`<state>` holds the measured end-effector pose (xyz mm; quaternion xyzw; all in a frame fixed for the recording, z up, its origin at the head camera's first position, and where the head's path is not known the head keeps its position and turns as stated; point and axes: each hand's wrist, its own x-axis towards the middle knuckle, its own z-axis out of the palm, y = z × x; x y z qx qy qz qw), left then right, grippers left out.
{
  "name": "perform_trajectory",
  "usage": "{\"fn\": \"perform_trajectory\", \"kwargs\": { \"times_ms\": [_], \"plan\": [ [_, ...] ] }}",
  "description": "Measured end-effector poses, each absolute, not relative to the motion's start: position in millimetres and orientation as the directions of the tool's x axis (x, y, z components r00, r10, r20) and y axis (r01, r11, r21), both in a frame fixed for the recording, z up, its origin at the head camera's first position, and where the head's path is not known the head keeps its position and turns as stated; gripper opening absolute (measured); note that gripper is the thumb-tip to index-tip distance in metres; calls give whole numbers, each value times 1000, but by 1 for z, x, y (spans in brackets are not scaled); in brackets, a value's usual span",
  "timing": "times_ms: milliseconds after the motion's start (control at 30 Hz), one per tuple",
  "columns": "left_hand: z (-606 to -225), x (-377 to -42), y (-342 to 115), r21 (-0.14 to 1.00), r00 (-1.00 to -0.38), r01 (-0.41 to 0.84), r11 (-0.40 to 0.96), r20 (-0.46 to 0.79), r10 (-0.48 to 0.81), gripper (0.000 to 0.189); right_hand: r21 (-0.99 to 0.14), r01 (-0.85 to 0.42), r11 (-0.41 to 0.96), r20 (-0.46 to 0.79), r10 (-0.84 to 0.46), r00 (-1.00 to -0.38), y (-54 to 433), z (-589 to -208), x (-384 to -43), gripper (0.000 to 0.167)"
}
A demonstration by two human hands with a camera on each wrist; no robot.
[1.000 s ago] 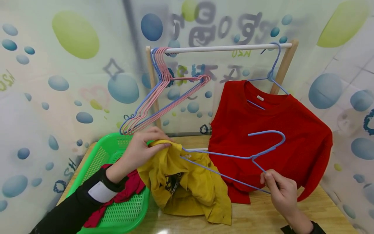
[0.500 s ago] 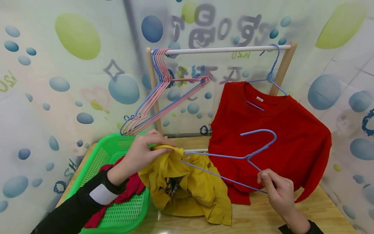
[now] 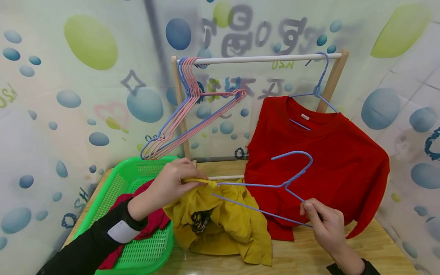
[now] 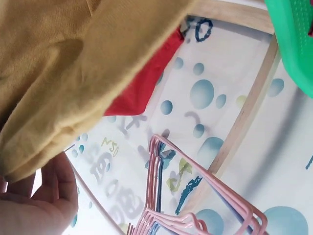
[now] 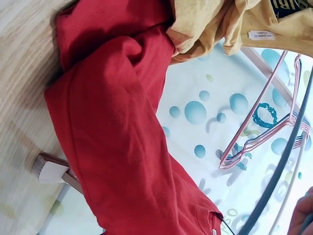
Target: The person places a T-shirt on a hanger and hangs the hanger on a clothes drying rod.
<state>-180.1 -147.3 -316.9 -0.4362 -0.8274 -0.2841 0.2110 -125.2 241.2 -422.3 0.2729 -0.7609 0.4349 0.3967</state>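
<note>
Left hand (image 3: 175, 179) pinches the yellow cloth shirt (image 3: 233, 225), my right hand (image 3: 326, 221) the blue wire hanger (image 3: 295, 177) between, seemingly aligning both.

Spotted backdrop (image 3: 220, 137) — behind wooden tabletop (image 3: 295, 258)

A small screened-off work nook
Bubble-printed sheeting (image 3: 44, 76) left, far and right; wooden bench (image 3: 295, 258) with a clothes rack (image 3: 268, 59).

Rack (image 3: 333, 81) posts made of matt wood, rail smooth-finished. Red shirt (image 3: 319, 160) hung on rack: matt cloth. In front of rack, yellow shirt (image 3: 237, 225) is seen as soft matt cloth, blue hanger (image 3: 297, 176) smooth-coated, basket (image 3: 148, 254) moulded in glossy plastic.
</note>
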Motion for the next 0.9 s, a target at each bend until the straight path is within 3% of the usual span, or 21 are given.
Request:
{"fn": "perform_trajectory", "kwargs": {
  "times_ms": [233, 467, 900],
  "plan": [
    [-327, -184, -145, 157, -438, 880, 448, 635, 637, 8, -435, -745, 506, 839, -73, -540, 238, -419, -125, 30],
    [-327, -178, -141, 222, -495, 858, 462, 597, 632, 14, -436, -744, 506, 835, -81, -544, 232, -419, -126, 30],
    [-328, -177, -134, 274, -514, 847, 456, 641, 570, 9, -427, -763, 486, 846, -82, -526, 227, -414, -130, 30]
  ]
}}
